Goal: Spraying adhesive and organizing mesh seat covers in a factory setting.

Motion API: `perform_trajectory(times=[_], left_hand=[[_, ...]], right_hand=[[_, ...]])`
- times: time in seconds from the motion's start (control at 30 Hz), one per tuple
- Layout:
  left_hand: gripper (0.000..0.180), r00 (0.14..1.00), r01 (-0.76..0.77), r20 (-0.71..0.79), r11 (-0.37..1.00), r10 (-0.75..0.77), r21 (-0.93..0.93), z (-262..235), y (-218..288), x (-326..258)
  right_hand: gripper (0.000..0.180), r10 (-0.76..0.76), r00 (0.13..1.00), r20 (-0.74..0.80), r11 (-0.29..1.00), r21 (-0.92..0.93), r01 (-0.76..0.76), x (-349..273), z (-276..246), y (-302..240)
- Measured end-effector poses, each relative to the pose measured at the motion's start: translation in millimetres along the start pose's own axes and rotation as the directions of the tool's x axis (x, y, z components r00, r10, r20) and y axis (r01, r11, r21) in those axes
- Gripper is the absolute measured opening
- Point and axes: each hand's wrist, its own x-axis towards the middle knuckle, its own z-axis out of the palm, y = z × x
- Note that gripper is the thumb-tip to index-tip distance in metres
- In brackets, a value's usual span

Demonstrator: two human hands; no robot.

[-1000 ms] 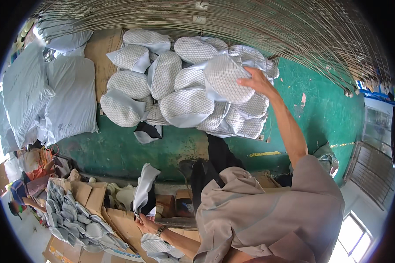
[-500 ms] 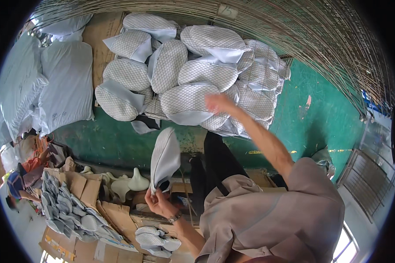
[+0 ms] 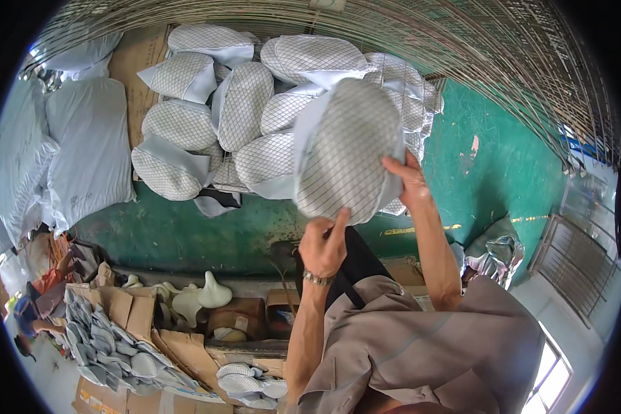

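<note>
My right hand (image 3: 414,186) pinches fabric cover (image 3: 350,148) over near edge of wire rack (image 3: 435,83); left hand (image 3: 322,250) touches it, grip unclear.

No txt legible; print on pale bag (image 3: 88,141) v. faint.

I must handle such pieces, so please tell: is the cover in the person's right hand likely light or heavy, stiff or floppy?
The cover is probably light for its size: the right hand holds it near one edge. It is perhaps fairly stiff, since its gridded face looks smooth and rounded, without sagging.
</note>
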Motion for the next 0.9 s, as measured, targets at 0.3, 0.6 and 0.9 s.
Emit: perform_trajectory(times=[0.3, 0.6, 0.9], left_hand=[[0.076, 0.800, 0.459, 0.493, 0.878, -0.341, -0.138, 98.9, -70.7, -63.8], [0.050, 0.517, 0.855, 0.328, 0.458, -0.790, -0.244, 59.0, -196.0, -196.7], [0.047, 0.237, 0.969, 0.087, 0.230, -0.968, -0.085, 103.7, -512.6, -348.6]], right_hand=[[0.067, -0.111, 0.921, -0.373, 0.539, -0.801, -0.259, 183.4, -112.6, 178.1], [0.062, -0.640, 0.696, -0.326, 0.382, -0.921, -0.080, 159.2, -171.3, 206.2], [0.041, -0.274, 0.822, 0.500, -0.105, -0.865, 0.491, -14.9, 15.9, 310.0]])
